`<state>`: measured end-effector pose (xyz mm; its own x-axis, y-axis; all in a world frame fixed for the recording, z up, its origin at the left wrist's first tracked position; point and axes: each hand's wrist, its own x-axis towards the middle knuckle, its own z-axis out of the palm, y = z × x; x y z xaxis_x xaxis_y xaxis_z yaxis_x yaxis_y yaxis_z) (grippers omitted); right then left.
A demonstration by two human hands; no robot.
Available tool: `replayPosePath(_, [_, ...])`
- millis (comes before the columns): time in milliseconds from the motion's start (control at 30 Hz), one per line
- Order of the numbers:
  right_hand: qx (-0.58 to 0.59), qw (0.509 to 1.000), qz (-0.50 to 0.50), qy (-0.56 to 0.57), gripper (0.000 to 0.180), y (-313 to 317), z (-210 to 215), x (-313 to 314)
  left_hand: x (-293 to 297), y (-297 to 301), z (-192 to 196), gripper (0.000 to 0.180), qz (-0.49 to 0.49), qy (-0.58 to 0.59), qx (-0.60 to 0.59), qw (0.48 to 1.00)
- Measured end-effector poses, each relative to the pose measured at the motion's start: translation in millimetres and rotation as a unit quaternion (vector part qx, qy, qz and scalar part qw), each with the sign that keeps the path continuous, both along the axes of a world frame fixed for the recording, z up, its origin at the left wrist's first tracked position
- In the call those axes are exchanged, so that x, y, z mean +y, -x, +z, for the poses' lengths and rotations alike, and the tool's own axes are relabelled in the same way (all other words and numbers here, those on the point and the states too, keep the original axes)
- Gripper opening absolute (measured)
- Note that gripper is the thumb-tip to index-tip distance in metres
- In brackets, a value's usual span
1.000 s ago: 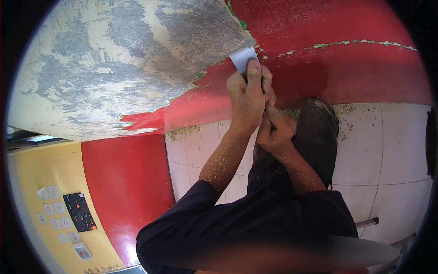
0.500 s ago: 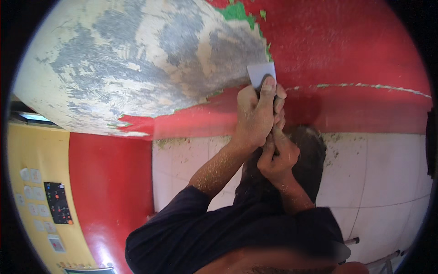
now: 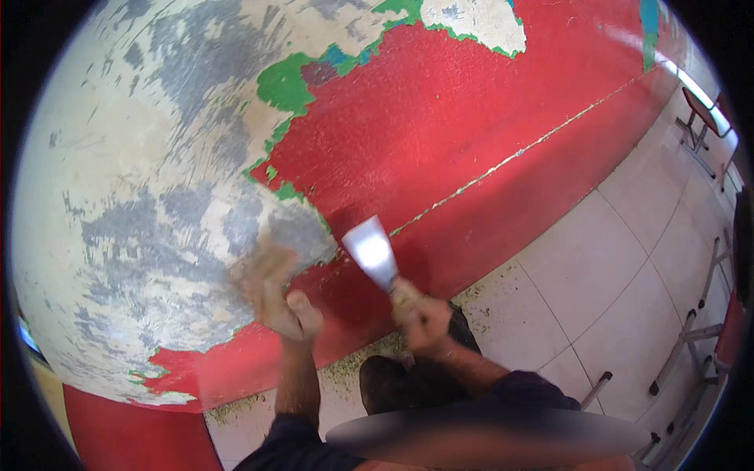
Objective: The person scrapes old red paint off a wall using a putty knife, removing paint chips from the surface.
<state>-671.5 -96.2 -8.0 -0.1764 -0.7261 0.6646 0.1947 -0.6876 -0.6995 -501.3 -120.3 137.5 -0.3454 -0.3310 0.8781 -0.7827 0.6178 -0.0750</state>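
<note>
My right hand [image 3: 422,318] is closed round the handle of a scraper [image 3: 371,250], whose wide metal blade points up and left, close to the red paint. Light glares off the blade. To the left, my left hand [image 3: 279,302] is open, with its thumb apart and its fingers smeared by motion. It is at the lower part of the scraped wall patch [image 3: 188,157], which shows cream and grey; whether it touches the surface I cannot tell. Green and bluish paint layers [image 3: 284,85] line the ragged edge between this patch and the red paint [image 3: 440,118].
A thin chipped line [image 3: 510,161] runs across the red wall. Paint flakes [image 3: 345,365] lie on the pale tiled floor [image 3: 597,267] along the wall's foot. Metal furniture legs [image 3: 691,334] stand at the right, and a chair [image 3: 699,110] is farther back.
My hands have come apart: the left has let go of the scraper and moved left, while the right now holds it alone. The view has turned and shifted, showing more wall and floor on the right.
</note>
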Motion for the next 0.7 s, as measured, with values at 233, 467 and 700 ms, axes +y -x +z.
replayPosePath(233, [-0.060,0.989,-0.071,-0.115,0.037,52.9,31.5,11.7,-56.1,5.1,8.9,0.065,0.248,-0.022,-0.318,0.915])
replayPosePath(467, [-0.077,0.984,-0.048,-0.151,0.039,60.1,16.9,48.2,-80.0,-23.9,32.7,0.036,-0.028,0.016,-0.417,0.909])
replayPosePath(700, [-0.091,0.984,-0.049,-0.146,0.039,47.2,24.4,62.0,-58.8,-32.6,47.4,0.046,0.090,0.116,-0.430,0.891])
